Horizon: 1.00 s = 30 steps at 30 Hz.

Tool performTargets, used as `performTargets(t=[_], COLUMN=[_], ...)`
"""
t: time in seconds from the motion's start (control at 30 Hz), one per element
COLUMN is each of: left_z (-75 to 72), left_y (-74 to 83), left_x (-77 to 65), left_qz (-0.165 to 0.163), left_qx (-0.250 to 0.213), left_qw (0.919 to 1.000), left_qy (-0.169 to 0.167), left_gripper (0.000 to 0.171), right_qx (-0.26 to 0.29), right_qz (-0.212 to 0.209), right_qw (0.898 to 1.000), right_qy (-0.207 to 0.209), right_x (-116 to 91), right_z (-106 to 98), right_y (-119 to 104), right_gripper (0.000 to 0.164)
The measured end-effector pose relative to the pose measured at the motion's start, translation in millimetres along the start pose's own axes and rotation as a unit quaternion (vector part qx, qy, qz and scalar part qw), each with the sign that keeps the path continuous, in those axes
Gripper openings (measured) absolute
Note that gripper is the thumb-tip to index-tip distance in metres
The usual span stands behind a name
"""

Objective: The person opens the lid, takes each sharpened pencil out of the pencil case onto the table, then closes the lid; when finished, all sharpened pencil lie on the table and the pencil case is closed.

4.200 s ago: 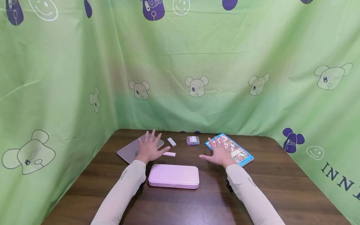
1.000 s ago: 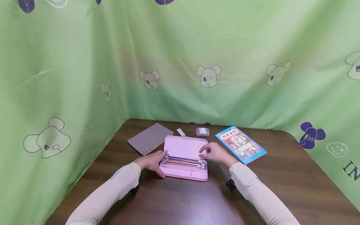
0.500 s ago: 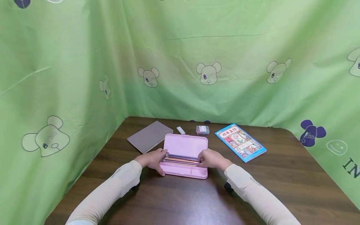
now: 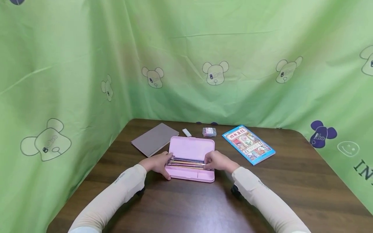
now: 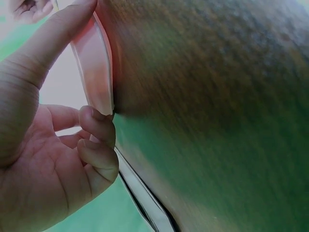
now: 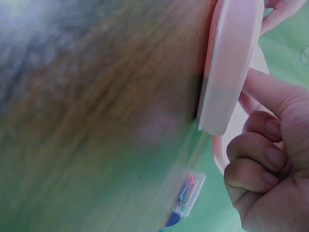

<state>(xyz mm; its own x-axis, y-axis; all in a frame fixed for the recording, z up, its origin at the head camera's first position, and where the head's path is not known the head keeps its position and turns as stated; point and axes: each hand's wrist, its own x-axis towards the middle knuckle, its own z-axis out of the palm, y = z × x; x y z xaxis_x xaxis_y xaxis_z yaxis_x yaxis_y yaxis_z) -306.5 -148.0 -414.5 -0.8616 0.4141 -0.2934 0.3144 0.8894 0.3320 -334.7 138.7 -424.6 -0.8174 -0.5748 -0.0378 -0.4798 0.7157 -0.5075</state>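
A pink pencil case point(image 4: 186, 174) lies on the table with its lid point(image 4: 192, 147) raised at the back. Several pencils point(image 4: 186, 162) lie lengthwise in its rear compartment. My left hand point(image 4: 157, 163) grips the case's left end, thumb at the front and fingers behind; the left wrist view shows the thumb along the case wall point(image 5: 94, 60). My right hand point(image 4: 220, 161) reaches in at the other end, thumb and forefinger pinching at a pencil's end. Its other fingers point(image 6: 263, 150) are curled in the right wrist view, and its fingertips are hidden inside the case.
Behind the case on the left lies a grey-brown notebook point(image 4: 155, 139). A white eraser-like block point(image 4: 186, 132) and a small clear box point(image 4: 209, 132) of colourful bits sit further back. To the right is a blue-edged comic-style book point(image 4: 248, 144). Green curtains point(image 4: 180, 97) surround the wooden table point(image 4: 186, 207).
The case was closed at first with both hands spread apart; its lid is now up. My right hand has moved from over the lid down to the pencils. The left has stayed at the case's end.
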Motion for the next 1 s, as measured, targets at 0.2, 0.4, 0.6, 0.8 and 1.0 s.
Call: performTargets(t=[0.2, 0.4, 0.6, 0.8, 1.0], left_z=[2.3, 4.1, 1.1, -0.8, -1.0], left_y=[-1.4, -3.5, -0.8, -1.8, -3.3], left_x=[2.7, 4.8, 0.1, -2.9, -0.6], left_qz=[0.011, 0.01, 0.026, 0.024, 0.017], left_qx=[-0.002, -0.003, 0.003, 0.0, -0.012], left_qw=[0.9999, 0.9999, 0.9997, 0.9997, 0.9998], left_qy=[0.002, 0.004, 0.001, -0.001, -0.001], left_gripper=[0.109, 0.11, 0.109, 0.107, 0.108], right_qx=[0.028, 0.09, 0.088, 0.092, 0.085], right_qz=[0.003, 0.027, 0.025, 0.044, 0.054], right_qw=[0.997, 0.989, 0.984, 0.981, 0.98], right_qy=[0.076, 0.117, 0.155, 0.166, 0.17], right_x=[-7.7, -24.7, -47.9, -74.6, -104.5], right_z=[-9.8, -23.1, -37.0, -49.1, -57.7], right_y=[15.1, 35.9, 60.4, 82.9, 108.8], right_gripper=[0.007, 0.008, 0.01, 0.011, 0.012])
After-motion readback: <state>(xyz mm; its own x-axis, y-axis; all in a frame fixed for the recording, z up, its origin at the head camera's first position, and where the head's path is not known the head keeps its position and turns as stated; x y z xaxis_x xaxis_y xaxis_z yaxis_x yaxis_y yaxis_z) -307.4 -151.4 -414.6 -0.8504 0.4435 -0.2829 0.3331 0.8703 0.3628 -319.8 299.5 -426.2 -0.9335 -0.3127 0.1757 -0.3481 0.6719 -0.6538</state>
